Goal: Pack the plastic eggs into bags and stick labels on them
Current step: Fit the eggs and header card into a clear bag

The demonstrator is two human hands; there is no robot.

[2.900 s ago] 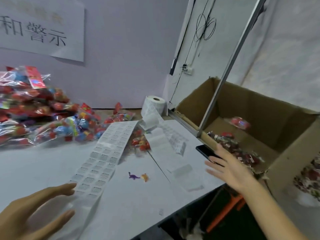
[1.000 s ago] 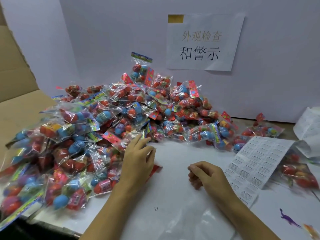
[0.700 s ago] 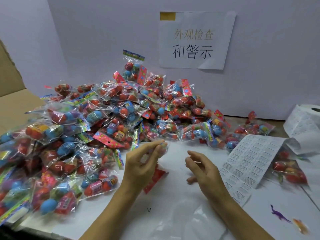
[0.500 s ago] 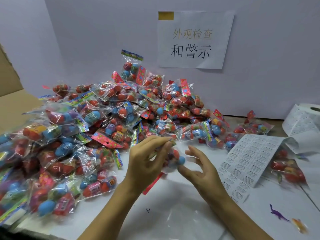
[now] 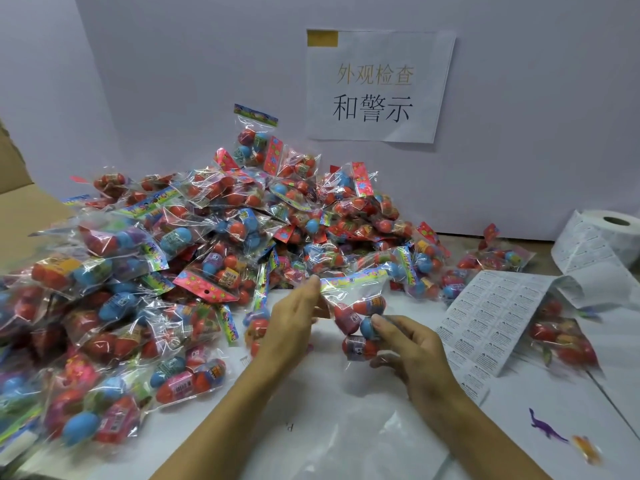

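A clear bag of red and blue plastic eggs (image 5: 358, 318) hangs just above the white table (image 5: 346, 410). My left hand (image 5: 294, 320) pinches its top left corner by the colourful header strip. My right hand (image 5: 408, 348) holds the bag's lower part, with the fingers curled round the eggs. A large pile of filled egg bags (image 5: 180, 258) covers the left and back of the table. A strip of printed labels (image 5: 491, 317) lies to the right of my hands, running back to a label roll (image 5: 613, 233).
More egg bags (image 5: 561, 337) lie partly under the label strip at right. A purple toy dinosaur (image 5: 545, 429) and an orange toy (image 5: 587, 452) lie at front right. A cardboard flap (image 5: 20, 216) stands at far left. A paper sign (image 5: 377, 88) hangs on the wall.
My view swung from the cardboard box on the right to the pile. My left hand picked a bag from the pile's edge and lifted it; my right hand came up and took hold of its lower part.
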